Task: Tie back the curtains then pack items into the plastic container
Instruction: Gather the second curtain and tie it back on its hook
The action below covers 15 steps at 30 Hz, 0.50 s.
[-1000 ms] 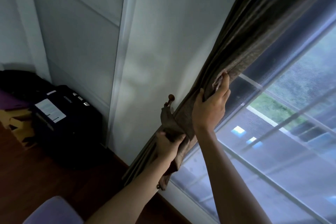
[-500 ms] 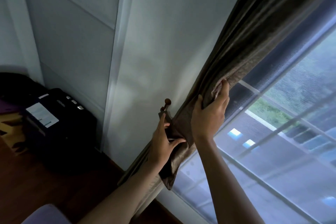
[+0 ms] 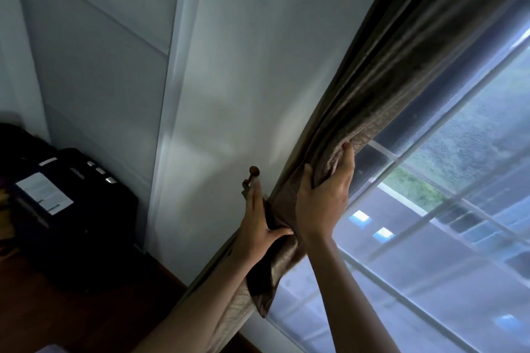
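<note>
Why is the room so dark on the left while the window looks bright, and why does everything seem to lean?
Head view: daylight comes only through the window, so the curtain and both hands, left hand and right hand, are backlit; the dark case sits in deep shadow. The wide-angle, tilted camera slants the wall and frame lines.

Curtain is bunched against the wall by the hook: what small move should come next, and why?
Probably slip the tieback's end over the wall hook. The left hand already has its fingers up at the hook with the tieback band pinched under its thumb, while the right hand grips the gathered curtain beside it. Whether the loop has caught is not visible.
</note>
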Each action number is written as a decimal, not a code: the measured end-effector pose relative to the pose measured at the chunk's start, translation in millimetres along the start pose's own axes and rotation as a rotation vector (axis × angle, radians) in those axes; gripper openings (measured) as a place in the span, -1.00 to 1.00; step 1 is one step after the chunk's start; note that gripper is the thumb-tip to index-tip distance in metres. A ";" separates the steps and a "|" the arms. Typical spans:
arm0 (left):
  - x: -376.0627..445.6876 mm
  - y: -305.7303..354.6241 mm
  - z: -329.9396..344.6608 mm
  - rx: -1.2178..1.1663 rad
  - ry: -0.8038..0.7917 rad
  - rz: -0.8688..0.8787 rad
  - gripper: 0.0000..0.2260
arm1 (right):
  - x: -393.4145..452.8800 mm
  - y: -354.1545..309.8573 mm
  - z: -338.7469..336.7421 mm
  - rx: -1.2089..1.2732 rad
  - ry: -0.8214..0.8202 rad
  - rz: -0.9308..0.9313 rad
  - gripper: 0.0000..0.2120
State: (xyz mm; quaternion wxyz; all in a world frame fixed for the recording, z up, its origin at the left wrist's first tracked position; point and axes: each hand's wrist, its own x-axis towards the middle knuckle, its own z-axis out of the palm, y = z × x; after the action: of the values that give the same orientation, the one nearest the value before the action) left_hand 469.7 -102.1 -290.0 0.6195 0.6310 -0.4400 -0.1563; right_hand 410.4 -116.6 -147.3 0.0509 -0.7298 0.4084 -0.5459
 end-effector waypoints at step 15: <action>37.6 7.9 19.0 -0.144 -0.245 -0.103 -0.35 | 3.5 4.5 0.8 0.205 -0.088 0.099 -0.29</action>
State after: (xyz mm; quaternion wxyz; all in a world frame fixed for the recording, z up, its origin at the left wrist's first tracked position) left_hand 474.0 -141.3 -273.1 0.5961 0.5828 -0.4671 -0.2948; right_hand 408.9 -122.1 -147.3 0.1702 -0.7229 0.3833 -0.5491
